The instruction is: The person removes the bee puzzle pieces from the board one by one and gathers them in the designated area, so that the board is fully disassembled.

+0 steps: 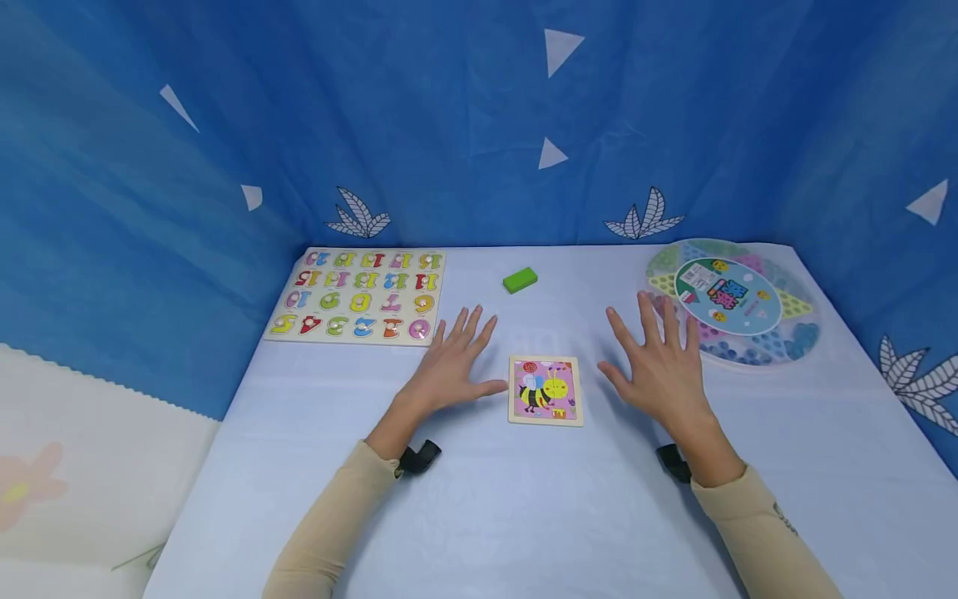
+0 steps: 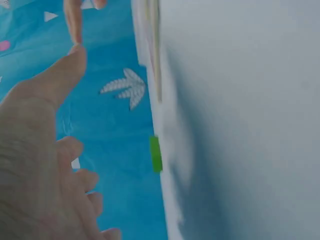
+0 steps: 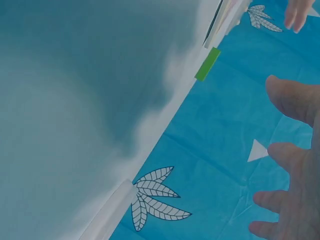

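- Puzzle [image 1: 545,391], one, square, bee picture: flat on the table [image 1: 494,507], between my hands; taken here as the centre of the clock.
- Left hand [image 1: 451,366], one: at 9 o'clock, raised off the table, fingers spread, thumb pointing in towards the puzzle's near side; holds nothing.
- Right hand [image 1: 662,370], one: at 3 o'clock, set a little wider, also raised; fingers spread, thumb towards the puzzle; holds nothing.
- Done, as I judge it: the bee picture looks whole, seams showing, its pieces filling the frame with no gap that I can make out.
- Left, as I judge it: no loose piece shows, so nothing appears wanting in the puzzle. Whether this is a finish or a start, I cannot tell.
- Block [image 1: 520,280], one, green: just short of 12 o'clock, lying flat, well apart from my fingers.
- Board [image 1: 353,313], one, numbered: at 10 o'clock, every number seemingly seated; untouched.
- Case [image 1: 748,308], one, round: at 2 o'clock, beyond my right fingertips, its cover apparently on.
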`<state>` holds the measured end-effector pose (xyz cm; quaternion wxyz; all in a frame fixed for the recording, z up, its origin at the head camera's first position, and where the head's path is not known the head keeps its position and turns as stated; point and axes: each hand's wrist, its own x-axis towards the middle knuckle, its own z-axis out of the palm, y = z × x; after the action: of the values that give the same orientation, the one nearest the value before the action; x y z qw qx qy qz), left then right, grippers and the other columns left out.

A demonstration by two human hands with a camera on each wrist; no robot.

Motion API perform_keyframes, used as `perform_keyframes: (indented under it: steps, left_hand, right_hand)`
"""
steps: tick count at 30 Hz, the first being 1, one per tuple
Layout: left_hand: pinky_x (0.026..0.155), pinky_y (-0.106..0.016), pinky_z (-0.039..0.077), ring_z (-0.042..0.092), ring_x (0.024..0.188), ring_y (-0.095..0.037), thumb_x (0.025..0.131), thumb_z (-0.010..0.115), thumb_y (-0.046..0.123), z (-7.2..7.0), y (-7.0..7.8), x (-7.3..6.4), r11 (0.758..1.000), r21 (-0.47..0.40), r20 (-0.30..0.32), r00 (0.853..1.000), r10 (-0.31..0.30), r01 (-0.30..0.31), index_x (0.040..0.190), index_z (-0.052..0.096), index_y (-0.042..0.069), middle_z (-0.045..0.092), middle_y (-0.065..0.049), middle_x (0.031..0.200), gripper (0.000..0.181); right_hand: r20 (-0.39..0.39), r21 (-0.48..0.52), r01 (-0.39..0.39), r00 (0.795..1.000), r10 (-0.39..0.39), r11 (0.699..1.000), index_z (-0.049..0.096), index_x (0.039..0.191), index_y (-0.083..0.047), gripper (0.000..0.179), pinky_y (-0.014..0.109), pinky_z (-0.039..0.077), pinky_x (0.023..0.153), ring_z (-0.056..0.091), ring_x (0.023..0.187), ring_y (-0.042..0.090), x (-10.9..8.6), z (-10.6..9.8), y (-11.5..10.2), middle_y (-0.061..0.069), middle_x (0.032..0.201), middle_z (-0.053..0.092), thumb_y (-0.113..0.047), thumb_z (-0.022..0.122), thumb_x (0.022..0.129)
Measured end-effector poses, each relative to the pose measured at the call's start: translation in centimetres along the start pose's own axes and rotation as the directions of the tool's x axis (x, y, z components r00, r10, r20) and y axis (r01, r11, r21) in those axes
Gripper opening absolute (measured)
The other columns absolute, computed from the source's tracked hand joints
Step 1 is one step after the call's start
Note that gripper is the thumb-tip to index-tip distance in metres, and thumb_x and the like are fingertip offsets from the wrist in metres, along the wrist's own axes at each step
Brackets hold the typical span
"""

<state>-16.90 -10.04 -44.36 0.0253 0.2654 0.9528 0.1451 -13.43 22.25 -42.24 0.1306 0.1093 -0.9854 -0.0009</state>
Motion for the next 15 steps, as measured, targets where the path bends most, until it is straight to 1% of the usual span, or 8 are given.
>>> perform_keyframes:
  steps: [2, 4, 6, 9, 12, 15]
  left_hand:
    - [0.123, -0.056, 0.007, -0.002, 0.154, -0.026, 0.082, 0.06, 0.068, 0.5, 0.3, 0.1, 0.996, -0.086, 0.029, 0.999, 0.021, -0.018, 0.158, 0.007, 0.024, 0.003, -0.008, 0.166, 0.103]
    - [0.124, -0.053, 0.01, 0.0, 0.154, -0.024, 0.082, 0.064, 0.064, 1.0, 0.6, 0.3, 0.985, -0.172, 0.056, 0.998, 0.04, -0.03, 0.158, 0.009, 0.022, 0.008, -0.008, 0.166, 0.103]
    - [0.124, -0.049, 0.011, 0.003, 0.154, -0.022, 0.08, 0.067, 0.062, 1.5, 0.9, 0.3, 0.973, -0.228, 0.084, 0.995, 0.05, -0.03, 0.158, 0.012, 0.019, 0.012, -0.006, 0.166, 0.105]
    - [0.125, -0.044, 0.012, 0.008, 0.154, -0.018, 0.08, 0.068, 0.062, 2.1, 1.2, 0.3, 0.972, -0.235, 0.122, 0.991, 0.046, -0.016, 0.158, 0.015, 0.017, 0.017, -0.002, 0.165, 0.104]
    - [0.125, -0.043, 0.011, 0.01, 0.154, -0.018, 0.08, 0.068, 0.062, 2.4, 1.4, 0.0, 0.979, -0.204, 0.142, 0.989, 0.046, -0.016, 0.157, 0.019, 0.014, 0.019, -0.001, 0.164, 0.103]
    - [0.125, -0.043, 0.01, 0.01, 0.153, -0.018, 0.082, 0.066, 0.063, 2.6, 1.5, -0.4, 0.985, -0.17, 0.153, 0.987, 0.051, -0.025, 0.157, 0.019, 0.013, 0.018, 0.0, 0.164, 0.102]
  right_hand:
    - [0.007, -0.001, -0.001, 1.0, 0.001, 1.0, 0.03, 0.153, -0.024, 0.086, 0.07, 0.003, 0.116, -0.001, 0.15, 0.043, -0.1, 0.1, 0.0, 0.019, 0.163, 0.006, -0.054, 0.067, 0.081]
    - [0.01, -0.004, -0.002, 1.0, 0.002, 1.0, 0.03, 0.154, -0.024, 0.087, 0.07, 0.002, 0.116, -0.002, 0.151, 0.043, -0.1, 0.1, 0.0, 0.019, 0.164, 0.005, -0.054, 0.067, 0.081]
    - [0.013, -0.008, -0.003, 1.0, 0.003, 1.0, 0.029, 0.154, -0.024, 0.087, 0.07, 0.002, 0.116, -0.003, 0.151, 0.043, -0.1, 0.1, 0.1, 0.018, 0.164, 0.003, -0.054, 0.067, 0.082]
    - [0.015, -0.014, -0.003, 1.0, 0.004, 1.0, 0.027, 0.154, -0.024, 0.088, 0.07, 0.001, 0.116, -0.005, 0.151, 0.042, -0.1, 0.2, 0.1, 0.018, 0.164, 0.001, -0.054, 0.066, 0.082]
    - [0.013, -0.013, -0.003, 1.0, 0.003, 1.0, 0.027, 0.155, -0.024, 0.088, 0.069, 0.001, 0.117, -0.005, 0.151, 0.042, -0.1, 0.2, 0.1, 0.018, 0.164, 0.002, -0.054, 0.066, 0.082]
    - [0.009, -0.011, -0.001, 1.0, 0.002, 1.0, 0.028, 0.154, -0.024, 0.087, 0.069, 0.003, 0.117, -0.003, 0.151, 0.043, -0.1, 0.2, 0.0, 0.019, 0.164, 0.004, -0.054, 0.067, 0.082]
